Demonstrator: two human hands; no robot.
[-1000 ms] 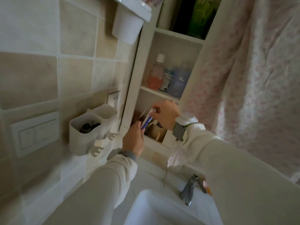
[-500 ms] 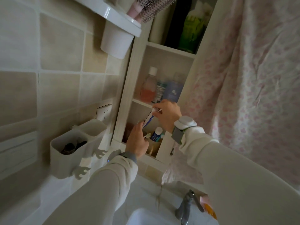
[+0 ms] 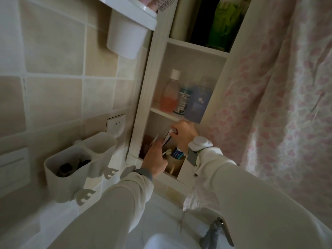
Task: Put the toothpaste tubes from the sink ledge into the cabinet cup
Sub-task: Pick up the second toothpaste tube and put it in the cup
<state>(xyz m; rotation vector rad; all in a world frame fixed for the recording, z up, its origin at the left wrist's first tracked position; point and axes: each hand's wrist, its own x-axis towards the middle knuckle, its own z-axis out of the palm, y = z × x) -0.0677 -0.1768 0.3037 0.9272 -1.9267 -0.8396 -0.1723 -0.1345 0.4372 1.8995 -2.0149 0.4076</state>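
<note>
Head view: looking down past two sleeves at a bathroom wall and an open cabinet.
Wall cups (image 3: 75, 164): two white holders stuck on the tiles at the far left, out of the way of the job.
Left hand (image 3: 155, 161): curled shut near the low end of a tube, probably to steer it.
Tube (image 3: 168, 138): white and blue, tilted, pinched at the top so it can drop in end first.
Cup (image 3: 173, 163): tan, on the bottom cabinet shelf, right under the tube.
Second tube (image 3: 177, 153): blue one already standing in the cup.
Right hand (image 3: 183, 133): fingers closed on the tilted tube's top.
Bottles (image 3: 185, 100): on the shelf above, not part of this.
</note>
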